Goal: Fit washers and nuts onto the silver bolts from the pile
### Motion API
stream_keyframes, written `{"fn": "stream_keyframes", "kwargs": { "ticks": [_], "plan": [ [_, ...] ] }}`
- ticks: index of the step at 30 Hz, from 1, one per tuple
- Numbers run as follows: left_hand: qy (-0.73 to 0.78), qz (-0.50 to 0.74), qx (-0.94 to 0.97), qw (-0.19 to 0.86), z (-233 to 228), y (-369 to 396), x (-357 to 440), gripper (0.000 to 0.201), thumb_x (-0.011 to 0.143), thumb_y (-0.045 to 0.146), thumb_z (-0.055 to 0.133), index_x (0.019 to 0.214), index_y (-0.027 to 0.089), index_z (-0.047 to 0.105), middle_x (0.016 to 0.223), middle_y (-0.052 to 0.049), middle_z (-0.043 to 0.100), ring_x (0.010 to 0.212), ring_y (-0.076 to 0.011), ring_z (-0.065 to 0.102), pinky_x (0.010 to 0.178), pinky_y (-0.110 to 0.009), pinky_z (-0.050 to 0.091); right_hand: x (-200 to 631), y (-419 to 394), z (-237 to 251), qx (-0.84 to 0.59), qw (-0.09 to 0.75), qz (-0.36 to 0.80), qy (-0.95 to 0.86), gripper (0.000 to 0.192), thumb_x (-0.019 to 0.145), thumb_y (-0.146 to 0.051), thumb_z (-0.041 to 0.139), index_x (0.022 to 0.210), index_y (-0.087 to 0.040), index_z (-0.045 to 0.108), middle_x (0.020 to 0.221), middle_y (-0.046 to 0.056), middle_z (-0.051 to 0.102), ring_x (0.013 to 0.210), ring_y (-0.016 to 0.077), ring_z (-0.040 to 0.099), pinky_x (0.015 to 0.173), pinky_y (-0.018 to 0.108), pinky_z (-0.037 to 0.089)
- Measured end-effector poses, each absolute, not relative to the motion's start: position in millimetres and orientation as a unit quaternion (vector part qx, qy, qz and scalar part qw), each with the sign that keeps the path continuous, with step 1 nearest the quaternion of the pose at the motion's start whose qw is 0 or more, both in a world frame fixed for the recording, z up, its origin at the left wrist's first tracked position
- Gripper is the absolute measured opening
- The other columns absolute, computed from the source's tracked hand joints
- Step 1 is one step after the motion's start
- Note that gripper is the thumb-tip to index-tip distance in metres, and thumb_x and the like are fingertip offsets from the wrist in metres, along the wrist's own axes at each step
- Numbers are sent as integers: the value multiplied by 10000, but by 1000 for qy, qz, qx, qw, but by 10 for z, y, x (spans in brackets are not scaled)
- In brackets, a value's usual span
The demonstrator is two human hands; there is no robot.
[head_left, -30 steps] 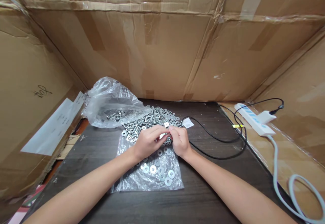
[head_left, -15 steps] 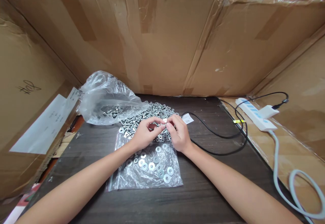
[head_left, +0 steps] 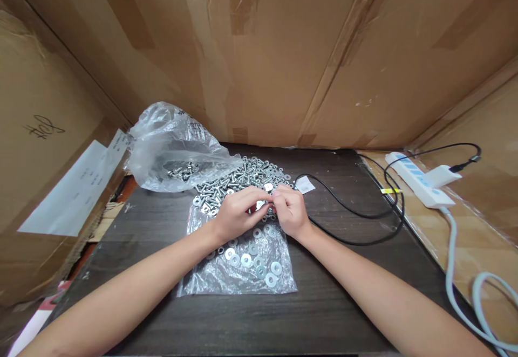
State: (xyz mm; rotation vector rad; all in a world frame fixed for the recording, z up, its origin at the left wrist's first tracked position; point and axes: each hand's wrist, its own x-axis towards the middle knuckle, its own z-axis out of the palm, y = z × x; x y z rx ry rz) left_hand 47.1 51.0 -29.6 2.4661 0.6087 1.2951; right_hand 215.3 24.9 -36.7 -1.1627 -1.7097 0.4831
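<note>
Head cam: left hand [head_left: 238, 215] and right hand [head_left: 293, 212] meet at the fingertips just below frame centre, and I can't tell what they're gripping, if anything. Bolt pile [head_left: 220, 189] is mid-frame, kinda behind them. Washers [head_left: 271, 280] are on or in a flat plastic bag [head_left: 226, 284], lower centre.
</note>
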Motion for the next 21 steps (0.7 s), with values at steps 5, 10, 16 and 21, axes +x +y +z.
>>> {"fn": "stream_keyframes", "kwargs": {
  "ticks": [5,10,16,21],
  "plan": [
    [152,413,898,-3,-268,597,422,122,944,158,557,1000,174,664,912,-32,739,801,-133,699,645,-219,540,2184,263,-400,-487,479,250,-686,432,846,-255,391,414,-232,402,436,4,453,519,166,458,625,336,353],
    [126,390,912,4,-214,582,417,155,964,178,524,997,186,675,932,-36,742,746,-123,692,629,-221,547,2172,263,-398,-492,477,247,-685,452,845,-243,391,394,-225,408,430,-1,473,523,158,474,695,348,362],
    [314,379,738,463,-225,535,538,183,906,312,625,982,147,640,755,-16,685,441,-72,548,388,-189,447,2118,214,-330,-513,498,180,-675,379,952,-297,338,594,-214,427,597,10,496,640,176,469,679,341,311],
    [297,337,618,645,-261,602,533,189,857,313,656,959,155,642,526,65,541,371,-61,476,379,-178,436,2107,172,-282,-481,497,112,-713,196,912,-340,440,769,-208,465,739,23,502,730,193,468,715,346,337]
  ]
}}
